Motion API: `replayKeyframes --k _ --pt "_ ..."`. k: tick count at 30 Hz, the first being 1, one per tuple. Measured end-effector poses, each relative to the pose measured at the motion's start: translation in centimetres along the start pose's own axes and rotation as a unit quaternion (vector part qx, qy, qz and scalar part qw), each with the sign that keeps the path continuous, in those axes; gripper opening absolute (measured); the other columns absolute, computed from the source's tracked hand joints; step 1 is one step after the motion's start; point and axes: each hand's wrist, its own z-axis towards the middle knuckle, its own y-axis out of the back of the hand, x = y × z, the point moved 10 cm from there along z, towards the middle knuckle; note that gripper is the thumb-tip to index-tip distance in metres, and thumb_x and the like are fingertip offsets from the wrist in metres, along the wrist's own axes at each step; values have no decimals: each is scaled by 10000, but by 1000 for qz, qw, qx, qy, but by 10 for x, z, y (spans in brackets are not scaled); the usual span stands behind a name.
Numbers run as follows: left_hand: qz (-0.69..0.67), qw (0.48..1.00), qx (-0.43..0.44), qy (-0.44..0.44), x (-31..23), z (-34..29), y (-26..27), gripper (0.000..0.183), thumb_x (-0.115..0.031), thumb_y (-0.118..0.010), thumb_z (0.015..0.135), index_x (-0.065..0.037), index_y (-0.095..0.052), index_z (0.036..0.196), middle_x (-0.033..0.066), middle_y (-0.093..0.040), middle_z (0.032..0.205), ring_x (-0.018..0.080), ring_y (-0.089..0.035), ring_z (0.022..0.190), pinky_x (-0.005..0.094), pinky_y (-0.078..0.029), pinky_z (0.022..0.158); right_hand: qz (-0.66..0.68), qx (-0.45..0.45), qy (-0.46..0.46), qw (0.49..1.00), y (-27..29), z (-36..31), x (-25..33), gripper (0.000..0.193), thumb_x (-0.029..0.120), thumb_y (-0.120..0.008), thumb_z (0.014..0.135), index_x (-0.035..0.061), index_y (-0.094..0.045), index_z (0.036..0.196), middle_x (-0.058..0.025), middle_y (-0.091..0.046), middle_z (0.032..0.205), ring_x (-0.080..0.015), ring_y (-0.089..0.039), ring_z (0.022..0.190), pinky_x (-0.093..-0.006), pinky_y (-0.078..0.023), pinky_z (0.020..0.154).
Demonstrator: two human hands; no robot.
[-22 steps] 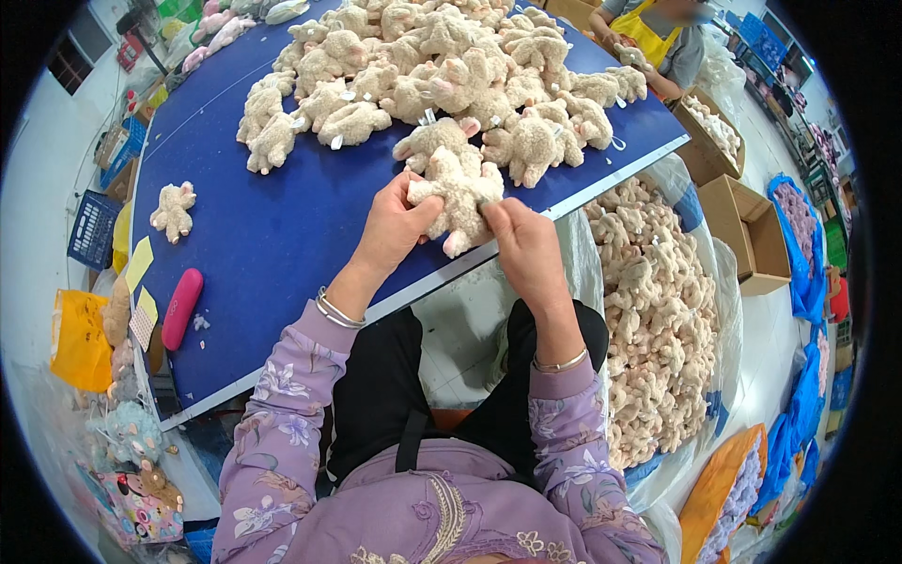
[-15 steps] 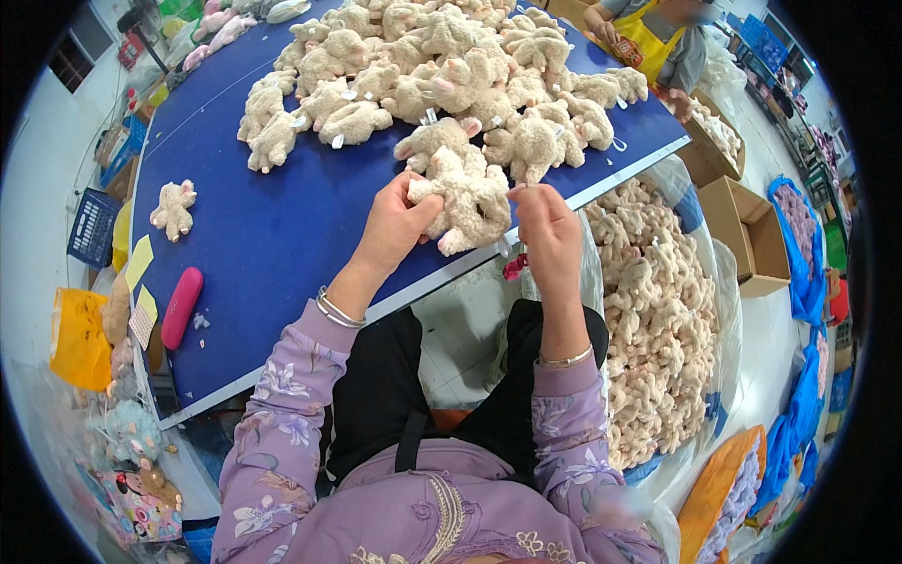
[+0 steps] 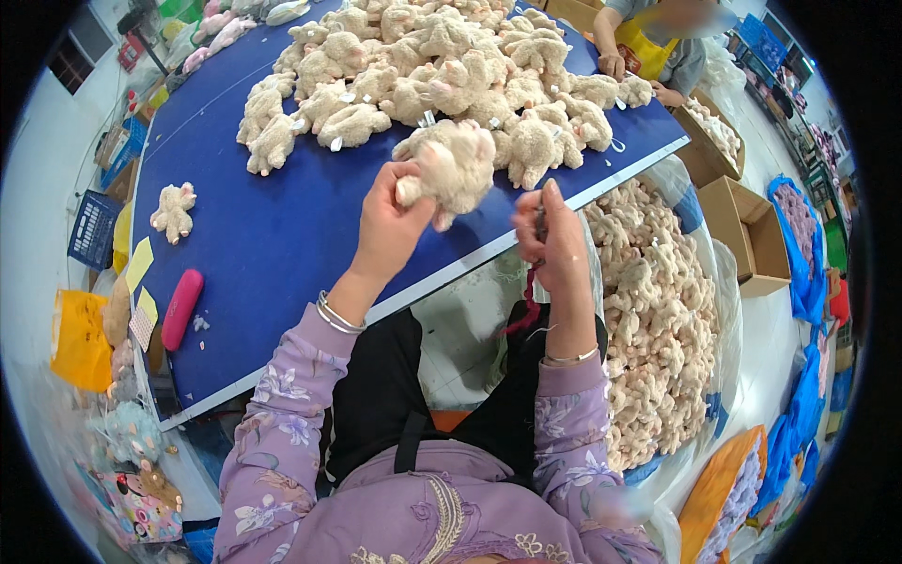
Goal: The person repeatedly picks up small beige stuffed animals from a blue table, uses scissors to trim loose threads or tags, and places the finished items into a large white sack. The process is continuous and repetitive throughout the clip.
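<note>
My left hand (image 3: 393, 218) is closed around a cream plush toy (image 3: 453, 169), lifted over the blue table near its front edge and blurred by motion. To its right and apart from it, my right hand (image 3: 552, 235) has its fingers curled round a small dark tool (image 3: 541, 224), mostly hidden in the palm. A dark red cord (image 3: 529, 308) dangles below that hand. Just beyond the held toy, a big heap of similar cream plush toys (image 3: 413, 89) covers the far part of the table, several with small white tags.
A single plush toy (image 3: 174, 212) and a pink case (image 3: 182, 308) lie on the left of the blue table (image 3: 272, 235). Right of my legs stands a large sack of plush toys (image 3: 658, 348), with open cardboard boxes (image 3: 747, 230) beyond. A co-worker in a yellow apron (image 3: 644, 47) works at the far right.
My right hand has drawn back from the toy, and the red cord hangs lower. The toy has been turned in my left hand. The co-worker's hands have come down to a toy at the table edge.
</note>
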Motion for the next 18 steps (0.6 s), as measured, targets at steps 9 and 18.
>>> replayKeyframes --k 9,18 --pt "187 947 88 -247 -62 -19 -31 378 76 -496 718 -61 -573 1061 160 -515 1284 309 -463 1214 388 -374 1021 59 37 25 997 -30 -10 11 231 200 -670 857 37 -600 1005 43 -534 723 -36 -428 526 -203 -307 450" --pt "-47 986 125 96 20 -10 -26 432 -144 -634 898 5 -447 1257 62 -591 1056 80 -563 931 245 -495 793 -113 41 45 992 -21 -4 -6 247 295 -685 865 54 -632 851 48 -543 686 -28 -441 516 -201 -311 444"
